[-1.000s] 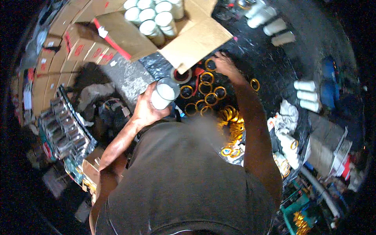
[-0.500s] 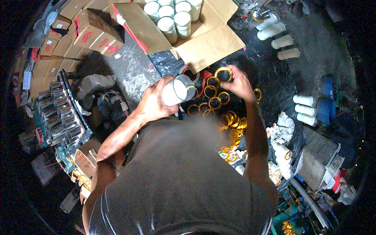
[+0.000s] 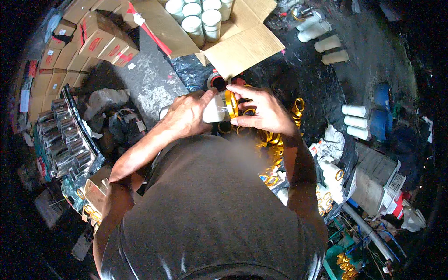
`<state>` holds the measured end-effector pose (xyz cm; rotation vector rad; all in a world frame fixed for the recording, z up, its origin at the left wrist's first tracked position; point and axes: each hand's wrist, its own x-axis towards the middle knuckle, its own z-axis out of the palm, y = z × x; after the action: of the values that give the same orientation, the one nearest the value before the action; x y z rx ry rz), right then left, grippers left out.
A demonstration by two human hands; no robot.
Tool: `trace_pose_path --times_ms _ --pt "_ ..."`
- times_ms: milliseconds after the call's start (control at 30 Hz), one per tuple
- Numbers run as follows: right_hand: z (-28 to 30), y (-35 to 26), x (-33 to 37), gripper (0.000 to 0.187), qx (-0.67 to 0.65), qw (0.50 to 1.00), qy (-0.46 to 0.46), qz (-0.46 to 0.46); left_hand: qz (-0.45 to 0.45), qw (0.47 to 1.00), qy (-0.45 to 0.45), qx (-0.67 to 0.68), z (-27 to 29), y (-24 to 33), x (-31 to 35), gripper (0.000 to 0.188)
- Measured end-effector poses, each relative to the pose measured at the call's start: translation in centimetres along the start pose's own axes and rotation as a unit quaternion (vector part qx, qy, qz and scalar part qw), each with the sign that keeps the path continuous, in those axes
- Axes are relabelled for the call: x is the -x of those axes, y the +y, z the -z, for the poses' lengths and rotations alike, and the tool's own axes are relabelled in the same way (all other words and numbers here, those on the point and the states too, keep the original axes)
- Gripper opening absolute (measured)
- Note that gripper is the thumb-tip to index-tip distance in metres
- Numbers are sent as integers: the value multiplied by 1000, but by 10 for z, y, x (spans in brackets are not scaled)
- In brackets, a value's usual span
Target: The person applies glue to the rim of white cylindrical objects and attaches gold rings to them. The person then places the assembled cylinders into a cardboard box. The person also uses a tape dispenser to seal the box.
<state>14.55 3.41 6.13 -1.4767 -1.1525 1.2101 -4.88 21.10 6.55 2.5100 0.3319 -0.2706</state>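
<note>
My left hand (image 3: 185, 114) is closed around a white cylinder with a clear, see-through end (image 3: 214, 111), held on its side. A gold ring (image 3: 232, 105) sits at the clear end of that cylinder, pinched between the thumb and fingers of my right hand (image 3: 263, 109). Whether the ring is seated over the rim or only touching it, I cannot tell. Beneath and beside my right hand, more gold rings (image 3: 272, 139) lie in a heap and loose on dark sheeting. My fingers hide part of the cylinder.
Ahead stands an open cardboard box (image 3: 245, 53) holding several white cylinders (image 3: 192, 25). Stacked cartons (image 3: 98, 42) fill the far left, above a rack of shiny cylinders (image 3: 67, 135). White cylinders (image 3: 356, 122) lie at the right, near crumpled white paper (image 3: 332, 142).
My right hand has brought a gold ring leftward from the sheeting to the cylinder's clear end. My left hand has turned the cylinder so that end points right.
</note>
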Motion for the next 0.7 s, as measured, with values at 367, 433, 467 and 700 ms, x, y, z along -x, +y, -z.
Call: trace_pose_path --times_ms 367,433,467,700 --pt "-15 -13 -24 89 29 998 33 35 -46 991 61 109 20 -12 7 113" --pt "-34 2 -29 94 -205 962 118 136 -91 961 180 188 21 -15 3 114" --pt "-38 5 -30 95 -241 960 82 115 -90 939 241 226 25 -12 -1 114" --pt "-77 23 -39 101 -227 896 363 116 -65 636 312 703 37 11 -112 88"
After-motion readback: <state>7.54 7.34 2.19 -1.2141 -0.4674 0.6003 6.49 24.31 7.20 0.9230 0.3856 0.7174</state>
